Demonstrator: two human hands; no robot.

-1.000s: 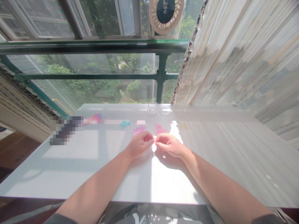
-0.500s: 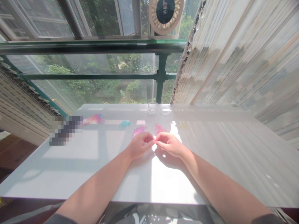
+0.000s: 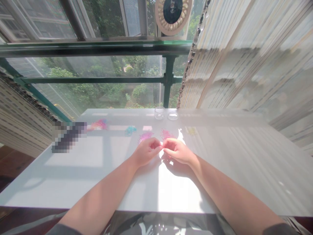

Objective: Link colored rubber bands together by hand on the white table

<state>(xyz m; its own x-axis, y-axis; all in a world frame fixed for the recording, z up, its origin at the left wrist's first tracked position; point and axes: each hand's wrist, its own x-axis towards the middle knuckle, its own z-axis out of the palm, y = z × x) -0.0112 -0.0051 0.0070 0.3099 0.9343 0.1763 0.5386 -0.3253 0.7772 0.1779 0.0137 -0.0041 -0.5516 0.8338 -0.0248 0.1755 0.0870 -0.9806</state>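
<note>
On the table [image 3: 80,182] lie a mixed pile [image 3: 99,124], a teal pile [image 3: 130,130], a purple pile [image 3: 145,136] just beyond the left hand [image 3: 146,151], a pink pile [image 3: 167,133] just beyond the right hand [image 3: 178,150], both hands pinched, whether on anything I cannot tell, then a yellow pile [image 3: 192,131].

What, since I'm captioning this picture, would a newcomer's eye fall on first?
Probably the left hand and right hand, held close together over the white table. Next, the bright piles just beyond them: a purple pile on the left, a pink pile on the right. Beyond the table, a dark green railing crosses the view.
</note>
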